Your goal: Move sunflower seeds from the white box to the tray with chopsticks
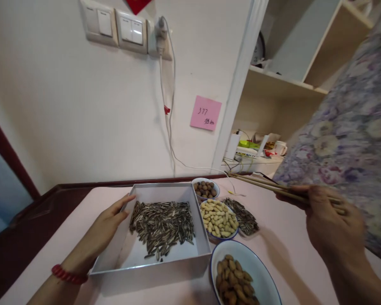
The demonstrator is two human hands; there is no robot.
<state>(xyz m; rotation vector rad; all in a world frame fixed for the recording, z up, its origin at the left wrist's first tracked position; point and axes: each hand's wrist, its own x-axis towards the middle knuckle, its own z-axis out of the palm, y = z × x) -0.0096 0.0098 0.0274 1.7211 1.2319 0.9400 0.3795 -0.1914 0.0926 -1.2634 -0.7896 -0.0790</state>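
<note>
My left hand rests against the left wall of a white box, its fingers stretched over the rim. Striped sunflower seeds lie spread over the box's floor. My right hand is raised at the right, wrapped round a pair of chopsticks that point left, their tips in the air above the table's far edge. Right of the box stand a bowl of peanuts, a blue-rimmed bowl with almonds in it, and a small bowl of round brown nuts.
More sunflower seeds fill a clear container behind the peanuts. A white cable runs from the wall socket down onto the pink tabletop. Shelves and a flowered curtain stand at the right.
</note>
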